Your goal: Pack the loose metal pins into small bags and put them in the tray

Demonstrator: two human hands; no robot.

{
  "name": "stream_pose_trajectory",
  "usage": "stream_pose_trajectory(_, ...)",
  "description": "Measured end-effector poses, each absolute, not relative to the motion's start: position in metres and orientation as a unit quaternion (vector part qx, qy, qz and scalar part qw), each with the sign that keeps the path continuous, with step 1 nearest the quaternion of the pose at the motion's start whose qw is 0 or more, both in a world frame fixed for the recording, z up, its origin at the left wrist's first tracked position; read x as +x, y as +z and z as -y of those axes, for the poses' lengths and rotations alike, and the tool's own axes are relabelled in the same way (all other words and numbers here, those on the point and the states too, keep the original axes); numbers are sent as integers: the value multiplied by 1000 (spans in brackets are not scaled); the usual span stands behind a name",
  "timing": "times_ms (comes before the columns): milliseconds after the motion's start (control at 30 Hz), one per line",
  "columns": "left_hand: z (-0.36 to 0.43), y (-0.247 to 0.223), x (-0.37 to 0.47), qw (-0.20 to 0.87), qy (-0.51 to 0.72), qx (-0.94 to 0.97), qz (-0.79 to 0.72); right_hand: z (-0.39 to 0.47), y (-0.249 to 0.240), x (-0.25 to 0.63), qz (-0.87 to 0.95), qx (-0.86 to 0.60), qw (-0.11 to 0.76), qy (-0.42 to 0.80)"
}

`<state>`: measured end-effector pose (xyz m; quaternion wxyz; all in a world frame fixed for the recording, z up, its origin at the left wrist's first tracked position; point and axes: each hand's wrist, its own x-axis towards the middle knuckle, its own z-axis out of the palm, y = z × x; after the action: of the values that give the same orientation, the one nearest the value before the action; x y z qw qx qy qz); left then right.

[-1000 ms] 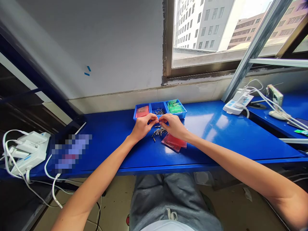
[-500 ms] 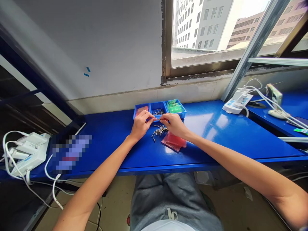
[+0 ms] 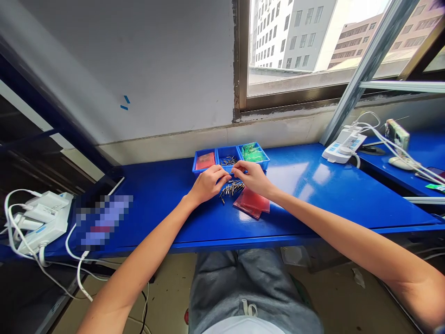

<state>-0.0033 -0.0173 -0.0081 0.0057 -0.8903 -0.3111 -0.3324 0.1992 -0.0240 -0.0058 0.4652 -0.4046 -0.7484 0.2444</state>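
Observation:
My left hand and my right hand meet fingertip to fingertip just in front of the blue bins. Both are closed in a pinch, and whatever small piece they hold is too hidden to name. Beneath them lies a pile of small metal pin-like parts. Red plastic bags lie flat to the right of the pile, partly under my right wrist. Behind my hands, the middle blue bin contains more of the dark metal parts. The left bin has a red bag, the right one green bags.
On the blue table, a white power strip with cables stands at the right rear. Another power strip with chargers is at the far left, beside a blurred-out object. A wall and window rise behind the table.
My left hand has shifted slightly right and down, uncovering more of the left bin. The small piece visible between my fingertips earlier is now mostly hidden.

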Motion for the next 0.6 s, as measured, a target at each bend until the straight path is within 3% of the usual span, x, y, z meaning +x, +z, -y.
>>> stream_pose_trajectory(233,17,-11,-1,-76,-387,-856,335,29,-4,197,759,-385,470,233)
stream_pose_trajectory(600,18,-6,0,-105,-414,-828,363,27,-9,197,785,-391,440,192)
